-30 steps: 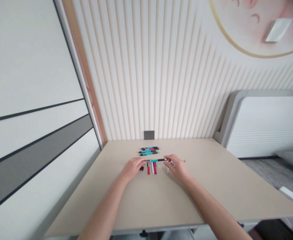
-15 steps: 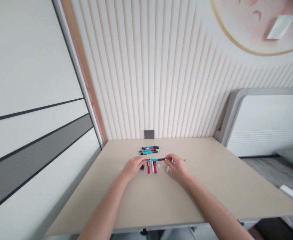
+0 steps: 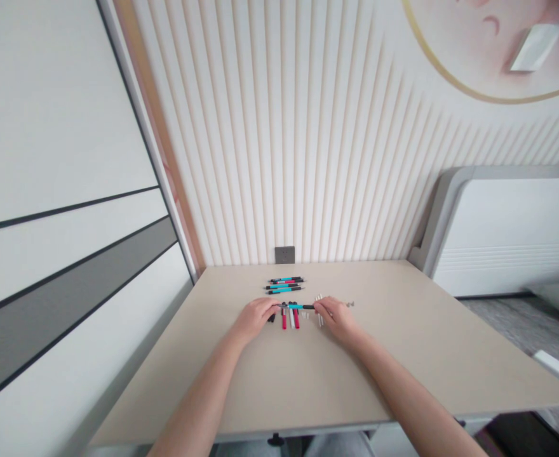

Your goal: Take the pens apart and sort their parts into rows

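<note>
A blue and black pen (image 3: 296, 307) lies level between my two hands, just above the table. The fingers of my left hand (image 3: 255, 316) pinch its left end. At the black end on the right, my right hand (image 3: 335, 315) closes its thumb and fingers on the tip. Below the pen lie red and white pen barrels (image 3: 291, 318), partly covered by it. Small black parts (image 3: 271, 318) sit beside my left fingertips. Thin white sticks (image 3: 321, 319) are by my right hand, partly hidden, and tiny white pieces (image 3: 305, 315) lie left of them.
Several blue, red and black pens (image 3: 284, 285) lie in a row farther back on the beige table (image 3: 279, 381). Small metal-coloured bits (image 3: 350, 304) rest right of my right hand. A dark socket (image 3: 284, 255) is on the ribbed wall behind.
My right hand has turned slightly and its fingers have lowered around the pen's black end, uncovering more white sticks. The left hand keeps its grip and the pen has dipped a little.
</note>
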A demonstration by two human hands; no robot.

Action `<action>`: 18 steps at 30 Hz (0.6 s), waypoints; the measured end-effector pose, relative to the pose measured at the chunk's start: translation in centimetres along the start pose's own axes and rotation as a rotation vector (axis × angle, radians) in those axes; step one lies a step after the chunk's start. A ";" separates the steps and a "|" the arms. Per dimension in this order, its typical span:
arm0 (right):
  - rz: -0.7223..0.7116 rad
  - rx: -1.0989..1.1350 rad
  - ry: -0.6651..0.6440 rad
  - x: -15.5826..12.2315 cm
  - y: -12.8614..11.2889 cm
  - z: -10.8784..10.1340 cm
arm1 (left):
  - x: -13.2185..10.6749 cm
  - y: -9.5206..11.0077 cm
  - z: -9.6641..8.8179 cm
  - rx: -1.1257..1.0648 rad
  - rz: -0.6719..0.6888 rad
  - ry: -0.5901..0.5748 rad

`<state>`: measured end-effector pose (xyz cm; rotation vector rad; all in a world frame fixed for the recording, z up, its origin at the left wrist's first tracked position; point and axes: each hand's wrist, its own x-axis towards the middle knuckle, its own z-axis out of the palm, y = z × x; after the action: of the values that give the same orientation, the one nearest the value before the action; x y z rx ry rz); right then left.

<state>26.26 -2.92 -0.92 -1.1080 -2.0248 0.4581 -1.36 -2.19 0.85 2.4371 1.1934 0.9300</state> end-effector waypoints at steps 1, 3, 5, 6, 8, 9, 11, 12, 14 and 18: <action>0.001 -0.004 -0.001 0.0 -0.1 0.0 | 0.0 0.0 0.0 -0.002 0.005 -0.002; 0.029 0.002 0.029 -0.1 -0.2 -0.1 | 0.0 0.1 0.0 -0.006 0.008 -0.001; 0.049 0.015 0.052 -0.2 -0.4 -0.2 | 0.0 0.2 0.0 -0.008 0.004 0.001; 0.044 0.018 0.044 -0.2 -0.5 -0.2 | -0.1 0.2 0.0 -0.010 0.002 0.002; 0.013 0.013 -0.007 -0.1 -0.6 -0.2 | -0.1 0.3 0.0 -0.015 0.005 0.006; 0.002 0.007 -0.029 -0.1 -0.6 -0.2 | 0.0 0.3 0.0 -0.016 0.011 0.007; 0.005 -0.002 -0.037 -0.1 -0.6 -0.1 | 0.0 0.3 0.0 -0.017 0.025 0.005; 0.016 0.000 -0.020 -0.1 -0.5 0.0 | 0.0 0.3 0.0 -0.016 0.030 0.003; 0.035 0.012 0.021 -0.1 -0.5 0.1 | 0.0 0.2 0.0 -0.017 0.032 0.004; -0.002 0.017 -0.036 -0.2 -0.6 0.1 | 0.0 0.2 0.0 -0.018 0.027 -0.001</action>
<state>25.93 -3.38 -0.67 -1.0953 -2.0494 0.4964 -1.22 -2.34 0.90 2.4453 1.1489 0.9426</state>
